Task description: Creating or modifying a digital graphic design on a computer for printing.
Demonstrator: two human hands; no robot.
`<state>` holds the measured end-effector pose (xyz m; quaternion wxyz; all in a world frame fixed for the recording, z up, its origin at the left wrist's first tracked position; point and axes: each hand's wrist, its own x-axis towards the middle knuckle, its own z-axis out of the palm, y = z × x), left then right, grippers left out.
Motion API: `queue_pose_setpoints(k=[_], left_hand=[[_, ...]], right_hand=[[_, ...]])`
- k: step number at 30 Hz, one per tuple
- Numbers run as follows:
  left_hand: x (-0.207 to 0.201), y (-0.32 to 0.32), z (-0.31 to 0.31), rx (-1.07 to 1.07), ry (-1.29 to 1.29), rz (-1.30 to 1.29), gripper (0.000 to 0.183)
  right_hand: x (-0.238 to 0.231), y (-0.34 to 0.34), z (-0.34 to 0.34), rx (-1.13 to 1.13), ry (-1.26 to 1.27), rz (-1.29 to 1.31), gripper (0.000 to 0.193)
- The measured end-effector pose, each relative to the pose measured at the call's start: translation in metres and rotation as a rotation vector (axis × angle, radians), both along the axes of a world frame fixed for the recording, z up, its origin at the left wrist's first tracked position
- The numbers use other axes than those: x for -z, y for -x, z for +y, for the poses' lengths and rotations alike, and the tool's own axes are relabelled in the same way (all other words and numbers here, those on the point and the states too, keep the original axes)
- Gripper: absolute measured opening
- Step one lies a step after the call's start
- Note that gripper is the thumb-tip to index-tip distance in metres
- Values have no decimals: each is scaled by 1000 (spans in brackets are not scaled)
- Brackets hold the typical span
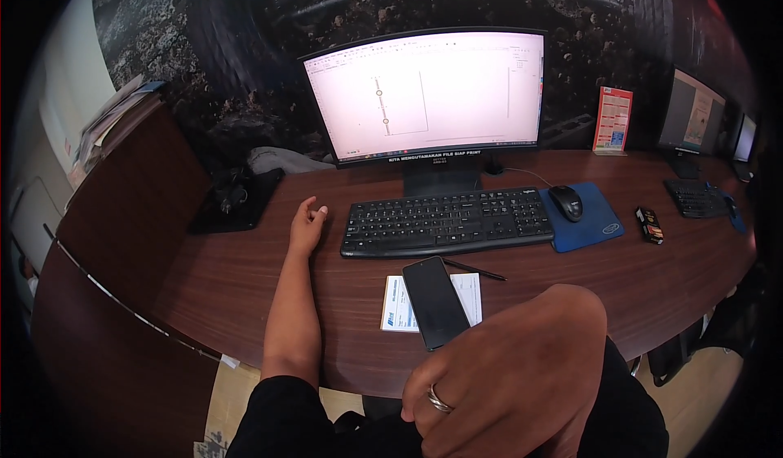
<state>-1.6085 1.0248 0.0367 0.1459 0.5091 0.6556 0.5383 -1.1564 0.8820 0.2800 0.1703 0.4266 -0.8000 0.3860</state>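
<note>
My left hand [307,230] rests on the desk just left of the black keyboard [447,221], its fingers loosely bent and apart with nothing in them. Close to the camera, my right hand [514,368] is raised with its back showing and a silver ring [439,399] on one finger. Its fingers curl inward out of sight, so whatever they might hold is hidden. Beyond this hand a dark smartphone [435,299] lies face up across a white printed pad [397,305]. A black pen [477,269] lies between the phone and keyboard.
A lit monitor [440,91] stands behind the keyboard. To the right are a black mouse [566,203] on a blue mouse pad [602,221], a small dark box [650,225], a red desk calendar [612,120] and a second keyboard [696,199]. A wooden partition [134,164] borders the left side.
</note>
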Motion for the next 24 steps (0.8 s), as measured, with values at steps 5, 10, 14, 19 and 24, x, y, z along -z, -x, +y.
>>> queue_pose_setpoints(k=[5, 10, 14, 19, 24], left_hand=[[1, 2, 1, 1, -4, 2, 53], [1, 1, 2, 1, -6, 1, 53], [3, 3, 2, -7, -15, 6, 53], [2, 4, 1, -23, 7, 22, 53], [4, 4, 2, -10, -18, 14, 53]], right_hand=[[-2, -3, 0, -10, -5, -24, 57], [-2, -4, -1, 1, -5, -26, 59], [-2, -3, 1, -6, -29, -35, 61], [8, 4, -3, -4, -26, -39, 62], [20, 19, -13, -75, 195, 229, 105]])
